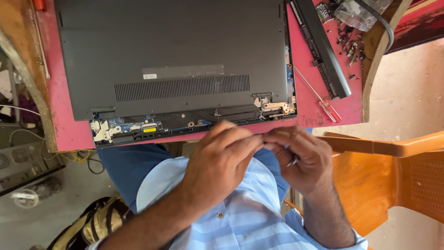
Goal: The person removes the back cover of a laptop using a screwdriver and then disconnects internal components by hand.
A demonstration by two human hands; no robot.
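item: grey laptop [175, 55], base up on a red table [319, 74], near edge opened, circuit board [152, 126] exposed. left hand [222, 159] and right hand [300, 159] are closed together on a small metal part [292, 161], near the laptop. risk judged: the part could be dropped if the grip slips. red-handled screwdriver [321, 98] is laid at right.

Hands [222, 157] [300, 157] together beside upturned laptop [175, 55]

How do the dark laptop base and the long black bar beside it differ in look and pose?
The laptop base is a wide grey panel with a vent grille; the black bar is narrow and long. The base lies square to the table edge, while the bar lies slanted. Both rest on the red table.
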